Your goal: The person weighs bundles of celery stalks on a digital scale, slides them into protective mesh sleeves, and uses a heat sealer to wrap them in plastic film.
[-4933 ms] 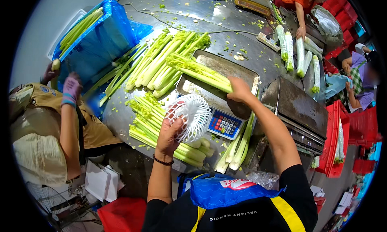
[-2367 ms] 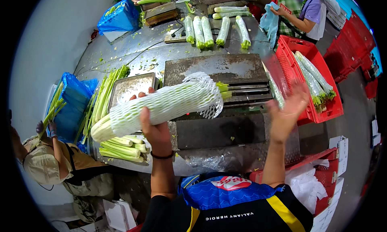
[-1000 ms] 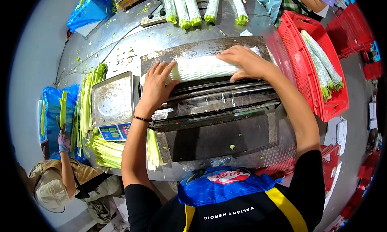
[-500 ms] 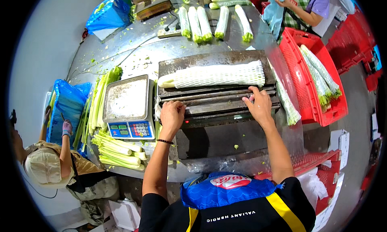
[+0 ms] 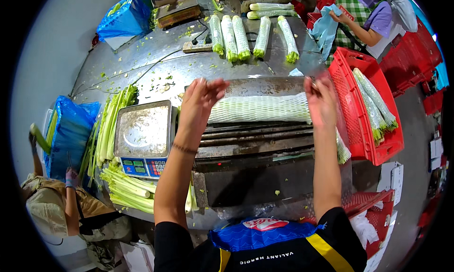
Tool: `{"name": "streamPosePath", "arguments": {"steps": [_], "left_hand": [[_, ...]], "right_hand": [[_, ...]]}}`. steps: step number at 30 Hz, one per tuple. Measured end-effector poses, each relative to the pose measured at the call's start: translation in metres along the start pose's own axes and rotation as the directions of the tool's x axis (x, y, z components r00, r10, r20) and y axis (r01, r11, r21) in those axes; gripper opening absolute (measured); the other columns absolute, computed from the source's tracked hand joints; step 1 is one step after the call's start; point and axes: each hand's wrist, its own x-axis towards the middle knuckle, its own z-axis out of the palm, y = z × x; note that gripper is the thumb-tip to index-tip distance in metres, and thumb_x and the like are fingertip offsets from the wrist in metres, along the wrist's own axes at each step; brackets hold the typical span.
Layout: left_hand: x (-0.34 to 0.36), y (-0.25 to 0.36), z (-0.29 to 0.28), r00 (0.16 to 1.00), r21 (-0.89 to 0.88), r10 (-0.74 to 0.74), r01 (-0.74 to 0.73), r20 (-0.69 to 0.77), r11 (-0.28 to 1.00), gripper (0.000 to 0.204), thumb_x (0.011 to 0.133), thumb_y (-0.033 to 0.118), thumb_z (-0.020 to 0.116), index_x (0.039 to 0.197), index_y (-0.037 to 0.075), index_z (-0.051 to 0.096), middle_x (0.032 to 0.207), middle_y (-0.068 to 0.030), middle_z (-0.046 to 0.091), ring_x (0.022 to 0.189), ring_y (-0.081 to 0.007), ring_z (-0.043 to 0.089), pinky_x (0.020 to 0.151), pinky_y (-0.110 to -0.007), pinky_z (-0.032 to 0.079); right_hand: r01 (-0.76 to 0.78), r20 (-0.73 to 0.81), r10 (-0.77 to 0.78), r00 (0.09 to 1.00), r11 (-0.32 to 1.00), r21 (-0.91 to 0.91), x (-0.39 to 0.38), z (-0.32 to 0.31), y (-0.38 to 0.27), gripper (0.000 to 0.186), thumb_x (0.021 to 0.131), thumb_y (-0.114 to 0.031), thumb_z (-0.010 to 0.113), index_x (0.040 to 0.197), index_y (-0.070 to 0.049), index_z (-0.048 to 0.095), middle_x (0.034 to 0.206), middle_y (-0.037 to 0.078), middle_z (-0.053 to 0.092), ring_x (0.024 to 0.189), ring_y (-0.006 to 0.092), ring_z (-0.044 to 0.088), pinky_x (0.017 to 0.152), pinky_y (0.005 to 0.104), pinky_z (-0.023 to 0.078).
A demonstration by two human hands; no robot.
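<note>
A celery bundle in a white foam net (image 5: 260, 109) lies crosswise on the dark wrapping machine (image 5: 257, 151). Both my hands are raised over the bundle's far side. My left hand (image 5: 201, 99) is above its left end, with curled, slightly blurred fingers. At the right end, my right hand (image 5: 323, 102) has thumb and fingers pinched together. Clear plastic film seems stretched between them, faintly hazing the net; the film's edge is hard to make out. Another netted bundle (image 5: 343, 149) shows partly beyond my right forearm.
A digital scale (image 5: 144, 130) stands left, beside loose celery stalks (image 5: 125, 184). Several wrapped bundles (image 5: 229, 38) lie at the back. A red crate (image 5: 347, 106) with wrapped celery is on the right. A co-worker (image 5: 66, 201) is at left by a blue bag (image 5: 71, 139); another person (image 5: 364, 21) at far right.
Both my hands have risen from the machine's near bars and moved away from me over the netted bundle. The co-worker at left now lifts a celery stalk by the blue bag.
</note>
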Motion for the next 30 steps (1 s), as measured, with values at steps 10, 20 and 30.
{"name": "streamPosePath", "arguments": {"steps": [10,20,30], "left_hand": [[0.024,-0.035,-0.034,0.797,0.795,-0.363,-0.573,0.482,-0.201,0.092,0.071,0.068,0.068,0.135,0.006,0.047,0.116,-0.0183,0.059,0.107,-0.0360,0.057,0.090,-0.043,0.048],[0.049,-0.014,-0.026,0.637,0.901,-0.675,-0.423,0.374,0.099,0.068,0.061,0.028,0.081,0.115,-0.004,0.054,0.086,-0.0224,0.068,0.081,-0.0349,0.068,0.076,-0.039,0.054],[-0.001,0.049,0.021,0.352,0.955,-0.889,-0.056,0.293,0.292,0.074,0.072,0.035,0.080,0.125,-0.007,0.052,0.102,-0.0175,0.067,0.091,-0.0216,0.064,0.082,-0.034,0.051]], "right_hand": [[-0.292,-0.007,0.502,0.865,0.492,-0.820,0.043,-0.050,0.035,0.054,0.091,-0.008,0.063,0.140,-0.005,0.039,0.099,0.010,0.058,0.085,0.0142,0.063,0.075,0.0263,0.053],[0.758,0.540,0.728,0.422,0.043,-0.651,0.004,0.003,0.028,0.110,0.063,-0.039,0.086,0.153,-0.025,0.024,0.139,0.015,0.048,0.130,0.0313,0.046,0.108,0.0596,0.028],[0.448,0.365,0.931,0.014,0.321,-0.834,0.009,0.062,-0.021,0.067,0.071,-0.014,0.074,0.132,-0.003,0.049,0.100,0.015,0.068,0.086,0.0296,0.066,0.080,0.0375,0.052]]}}
